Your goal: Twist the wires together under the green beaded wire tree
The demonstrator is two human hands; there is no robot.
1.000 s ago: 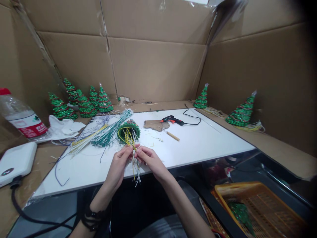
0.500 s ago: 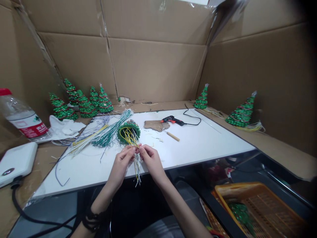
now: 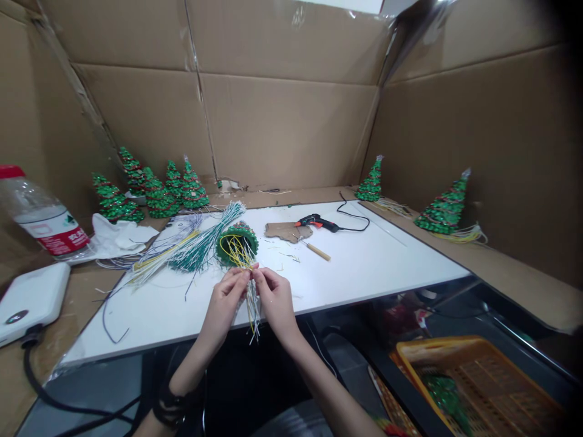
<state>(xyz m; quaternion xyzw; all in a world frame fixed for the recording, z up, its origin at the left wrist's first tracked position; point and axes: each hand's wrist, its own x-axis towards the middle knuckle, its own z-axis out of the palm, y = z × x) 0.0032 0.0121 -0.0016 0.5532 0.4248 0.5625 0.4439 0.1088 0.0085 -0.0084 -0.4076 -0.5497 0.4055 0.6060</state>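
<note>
Left hand (image 3: 226, 293), right hand (image 3: 276, 295) — both pinching wires (image 3: 252, 308), apparently to bunch them. Tree (image 3: 254, 243) — tipped, open base (image 3: 221, 252) facing the hands, likely for access.

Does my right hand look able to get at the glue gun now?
Probably yes, though your right hand is busy pinching the wires; only low things, like the wooden-handled tool, lie between it and the glue gun.
</note>
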